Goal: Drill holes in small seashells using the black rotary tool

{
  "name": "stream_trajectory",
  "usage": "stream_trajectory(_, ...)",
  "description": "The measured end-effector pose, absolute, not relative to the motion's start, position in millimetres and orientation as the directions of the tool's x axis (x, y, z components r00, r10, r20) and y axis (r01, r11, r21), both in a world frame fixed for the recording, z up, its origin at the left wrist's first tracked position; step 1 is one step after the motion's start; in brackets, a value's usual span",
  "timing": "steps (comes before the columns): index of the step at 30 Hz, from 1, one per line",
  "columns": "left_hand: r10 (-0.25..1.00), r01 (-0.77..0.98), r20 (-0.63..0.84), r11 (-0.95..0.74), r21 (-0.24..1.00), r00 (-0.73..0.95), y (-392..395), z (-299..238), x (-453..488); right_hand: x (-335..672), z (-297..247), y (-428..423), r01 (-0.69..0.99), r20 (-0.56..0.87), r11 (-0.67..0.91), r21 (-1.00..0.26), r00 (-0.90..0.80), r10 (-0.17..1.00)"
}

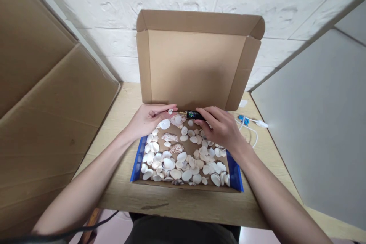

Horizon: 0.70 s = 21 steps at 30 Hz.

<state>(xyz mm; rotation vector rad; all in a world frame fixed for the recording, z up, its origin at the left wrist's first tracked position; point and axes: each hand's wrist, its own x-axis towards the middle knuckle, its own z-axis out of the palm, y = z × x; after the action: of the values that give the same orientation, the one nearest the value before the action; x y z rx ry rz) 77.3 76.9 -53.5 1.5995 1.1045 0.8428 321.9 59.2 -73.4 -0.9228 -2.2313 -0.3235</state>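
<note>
An open cardboard box (136, 160) with blue outer sides sits on the wooden table, its lid (194, 65) standing upright at the back. Several white and pale brown seashells (183, 158) cover its floor. My left hand (148, 119) hovers over the box's far left part and pinches a small white shell (170, 111) between thumb and fingers. My right hand (221, 126) is closed round a small black tool (193, 114) with a lit display, whose tip points at that shell.
A white cable with a blue connector (244, 119) lies on the table (183, 202) right of the box. A cardboard panel (45, 114) stands at the left, a grey panel (317, 122) at the right, a white wall behind.
</note>
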Motion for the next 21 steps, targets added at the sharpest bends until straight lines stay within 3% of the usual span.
stream_trajectory(21, 0.956, 0.237, -0.037, -0.035, 0.971, 0.29, 77.7, -56.0, 79.0, 323.2, -73.3, 60.0, 0.705, 0.697, 0.709, 0.013, -0.515, 0.499)
